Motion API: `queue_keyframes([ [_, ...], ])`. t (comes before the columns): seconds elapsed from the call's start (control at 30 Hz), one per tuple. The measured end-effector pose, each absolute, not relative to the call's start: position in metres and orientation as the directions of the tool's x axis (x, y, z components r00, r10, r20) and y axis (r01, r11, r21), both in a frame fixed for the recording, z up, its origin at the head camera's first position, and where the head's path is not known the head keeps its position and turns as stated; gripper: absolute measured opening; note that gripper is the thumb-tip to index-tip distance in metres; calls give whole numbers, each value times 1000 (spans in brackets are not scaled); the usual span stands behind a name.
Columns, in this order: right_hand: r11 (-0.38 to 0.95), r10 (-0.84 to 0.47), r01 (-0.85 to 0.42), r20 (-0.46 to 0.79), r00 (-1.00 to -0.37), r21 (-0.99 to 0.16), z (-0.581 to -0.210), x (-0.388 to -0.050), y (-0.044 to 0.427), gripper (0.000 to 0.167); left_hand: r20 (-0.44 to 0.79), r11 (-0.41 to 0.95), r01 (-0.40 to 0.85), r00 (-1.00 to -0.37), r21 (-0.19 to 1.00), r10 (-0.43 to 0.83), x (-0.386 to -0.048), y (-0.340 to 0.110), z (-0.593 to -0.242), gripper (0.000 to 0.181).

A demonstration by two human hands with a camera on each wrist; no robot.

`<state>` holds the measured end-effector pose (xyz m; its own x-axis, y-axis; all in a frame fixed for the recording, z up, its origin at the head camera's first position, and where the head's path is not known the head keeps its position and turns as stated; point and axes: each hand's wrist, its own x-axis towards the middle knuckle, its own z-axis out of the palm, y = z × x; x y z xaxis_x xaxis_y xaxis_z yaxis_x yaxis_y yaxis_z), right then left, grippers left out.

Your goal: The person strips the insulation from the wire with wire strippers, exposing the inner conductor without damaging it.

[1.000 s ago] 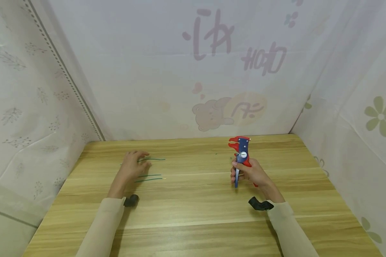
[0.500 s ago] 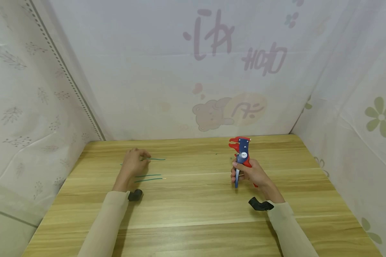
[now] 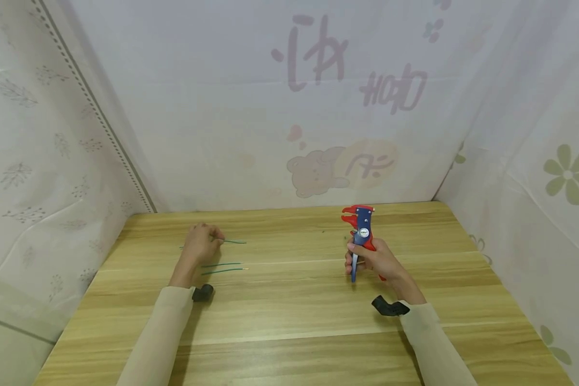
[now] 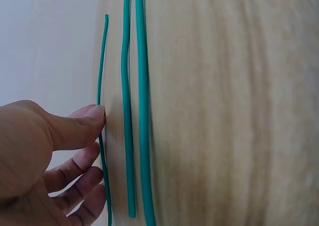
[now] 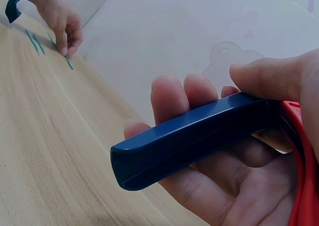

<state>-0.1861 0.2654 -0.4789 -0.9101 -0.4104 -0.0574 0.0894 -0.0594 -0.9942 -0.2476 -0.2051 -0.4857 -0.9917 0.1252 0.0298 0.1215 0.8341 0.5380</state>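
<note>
Where my left hand (image 3: 200, 245) stood spread around the far green wire (image 4: 102, 51) a second ago, thumb apart from fingers, it now has thumb and fingertip together on it. Pinch made, partway along; other fingers bent loosely alongside. Wire sticks out to my right, with a short bit showing past the hand on the left. Can't tell if any of it is off the worktop (image 3: 289, 311).

Right hand (image 3: 378, 260): no real change. Fingers curled round the handles of the red-and-blue wire stripper (image 3: 365, 217), held head up on the right side, nose facing left, no wire in it.

Middle wire (image 4: 125, 86) and nearest wire (image 4: 144, 111) lie side by side on the worktop, untouched, closer to me than the pinched one. Nearest one has a bare coppery tip (image 3: 246, 269) at its right end.

My read: reaching is over for this wire, it's under control in my left fingers. Stripper and wire are well apart, so the tool isn't working on it at this moment.
</note>
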Motion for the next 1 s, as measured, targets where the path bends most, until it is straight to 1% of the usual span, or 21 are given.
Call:
queue_keyframes([
  [0.13, -59, -414, 90, -58, -909, -994, -479, -186, 265, 43, 32, 828, 124, -991, 546, 127, -247, -205, -485, 9],
  [0.53, -61, -420, 89, -56, -906, -994, -474, -184, 262, 50, 66, 808, 165, -986, 566, 156, -246, -204, -484, 7],
  [0.67, -65, -425, 80, -45, -904, -995, -475, -183, 263, 45, 72, 793, 177, -983, 582, 167, -244, -202, -483, 7],
  [1.0, -54, -424, 95, -63, -903, -994, -475, -185, 261, 42, 46, 757, 165, -983, 633, 176, -238, -193, -480, 4],
])
